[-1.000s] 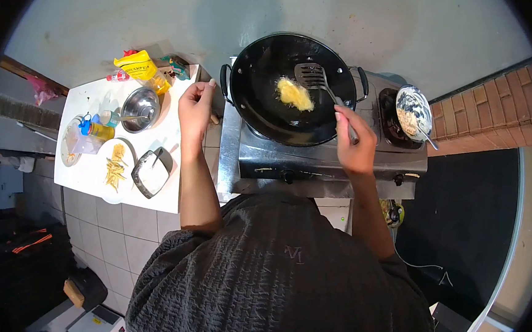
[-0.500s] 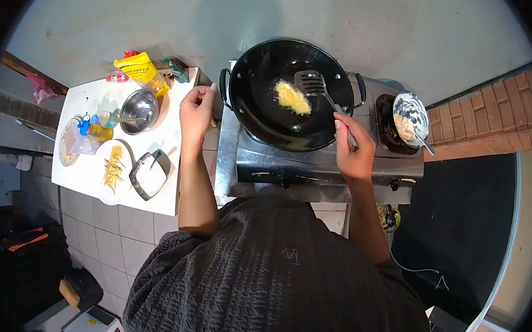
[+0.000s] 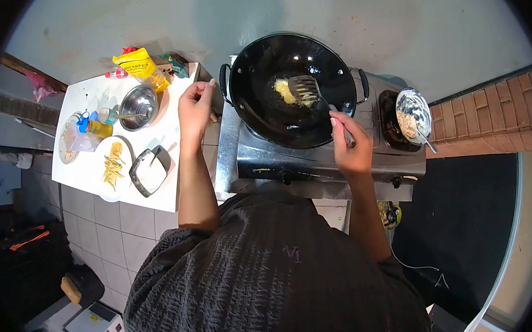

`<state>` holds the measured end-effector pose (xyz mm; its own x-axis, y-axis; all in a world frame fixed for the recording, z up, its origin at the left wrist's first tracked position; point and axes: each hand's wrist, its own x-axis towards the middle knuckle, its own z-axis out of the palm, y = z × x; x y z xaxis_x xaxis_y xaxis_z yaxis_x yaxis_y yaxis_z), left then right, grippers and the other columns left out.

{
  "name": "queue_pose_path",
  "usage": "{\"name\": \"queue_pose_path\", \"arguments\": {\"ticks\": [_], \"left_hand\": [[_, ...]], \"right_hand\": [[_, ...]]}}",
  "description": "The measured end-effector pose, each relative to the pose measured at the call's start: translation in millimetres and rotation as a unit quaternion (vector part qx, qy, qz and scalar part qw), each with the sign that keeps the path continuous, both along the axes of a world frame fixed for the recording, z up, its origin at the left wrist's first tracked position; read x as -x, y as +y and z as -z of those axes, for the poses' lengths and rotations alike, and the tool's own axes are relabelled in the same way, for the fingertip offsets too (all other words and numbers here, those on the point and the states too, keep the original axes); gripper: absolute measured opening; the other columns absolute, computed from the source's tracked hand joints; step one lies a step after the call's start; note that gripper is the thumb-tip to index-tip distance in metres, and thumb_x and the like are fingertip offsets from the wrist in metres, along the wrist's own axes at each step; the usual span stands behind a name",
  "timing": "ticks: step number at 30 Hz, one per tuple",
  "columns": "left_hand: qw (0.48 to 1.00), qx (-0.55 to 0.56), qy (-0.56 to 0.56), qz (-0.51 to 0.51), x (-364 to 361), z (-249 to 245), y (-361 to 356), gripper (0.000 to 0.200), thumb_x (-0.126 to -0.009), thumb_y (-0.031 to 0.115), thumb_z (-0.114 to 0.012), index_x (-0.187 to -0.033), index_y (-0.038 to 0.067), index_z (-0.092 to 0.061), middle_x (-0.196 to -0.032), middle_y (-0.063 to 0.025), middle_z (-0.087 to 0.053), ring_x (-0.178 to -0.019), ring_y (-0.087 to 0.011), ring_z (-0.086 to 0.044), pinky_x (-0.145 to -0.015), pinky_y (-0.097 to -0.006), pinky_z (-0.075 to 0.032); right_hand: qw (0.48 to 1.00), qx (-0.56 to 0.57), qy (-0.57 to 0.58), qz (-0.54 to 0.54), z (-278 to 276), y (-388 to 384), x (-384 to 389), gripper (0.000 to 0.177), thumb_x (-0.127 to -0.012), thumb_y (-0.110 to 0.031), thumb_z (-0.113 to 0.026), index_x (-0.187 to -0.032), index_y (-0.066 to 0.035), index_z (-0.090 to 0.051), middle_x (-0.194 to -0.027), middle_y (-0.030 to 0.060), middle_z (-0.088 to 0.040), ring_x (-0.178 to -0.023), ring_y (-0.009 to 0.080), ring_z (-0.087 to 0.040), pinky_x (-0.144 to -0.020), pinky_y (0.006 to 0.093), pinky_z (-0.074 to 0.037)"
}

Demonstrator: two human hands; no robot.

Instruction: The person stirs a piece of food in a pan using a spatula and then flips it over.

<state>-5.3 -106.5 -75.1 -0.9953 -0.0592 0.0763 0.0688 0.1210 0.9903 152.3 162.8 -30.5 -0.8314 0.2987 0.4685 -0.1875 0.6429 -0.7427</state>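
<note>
1. One flat white worktop (image 3: pixel 92 92) is lying left of the left hand (image 3: pixel 195 102), which is hanging over its right edge. The fingers are standing loosely open and gripping nothing, with the tips just beside the wok's left loop handle.
2. One boxy brushed-steel gas stove (image 3: pixel 315 163) with two burners is sitting between the two hands.
3. One round, glossy black wok (image 3: pixel 269 114) with two loop handles is sitting on the left burner, just beyond the right hand (image 3: pixel 350 150).
4. One round metal dish (image 3: pixel 413 111) of pale food, with one spoon in it, is sitting on the burner right of that hand.
5. Left of the left hand are lying one shiny steel bowl (image 3: pixel 139 105), one white plate of yellow strips (image 3: pixel 113 167), one black rectangular tray (image 3: pixel 149 171) and one yellow packet (image 3: pixel 136 64), its lettering too small to read.
6. The right hand is closing fully round the thin handle of one slotted metal spatula (image 3: pixel 305 88), the blade reaching forward and left from the grip.
7. One soft yellow patty (image 3: pixel 282 90) is lying mid-wok, touching the blade.
</note>
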Motion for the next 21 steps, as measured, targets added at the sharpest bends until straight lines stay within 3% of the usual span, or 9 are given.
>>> {"name": "queue_pose_path", "arguments": {"ticks": [13, 21], "left_hand": [[0.999, -0.023, -0.022, 0.009, -3.5, -9.5, -1.6, 0.023, -0.091, 0.023, -0.065, -0.085, 0.001, -0.065, -0.066, 0.0037, -0.054, -0.053, -0.0031, -0.042, -0.046, -0.0197, -0.032], [1.000, -0.008, 0.000, 0.010, -0.6, 0.2, -2.4, 0.023, -0.091, 0.024, -0.065, -0.085, 0.001, -0.065, -0.067, 0.0045, -0.054, -0.059, -0.0027, -0.042, -0.052, -0.0192, -0.033]], "right_hand": [[1.000, 0.015, -0.009, -0.002, -3.3, 0.8, 2.4, 0.014, -0.087, -0.003, -0.064, -0.100, 0.001, -0.067, -0.092, 0.0175, -0.069, -0.083, 0.0272, -0.069, -0.073, 0.0304, -0.051], [0.999, -0.010, 0.028, -0.012, -2.4, -5.7, 2.5, 0.015, -0.086, -0.002, -0.065, -0.101, -0.001, -0.067, -0.089, 0.0172, -0.069, -0.080, 0.0280, -0.068, -0.071, 0.0318, -0.051]]}}
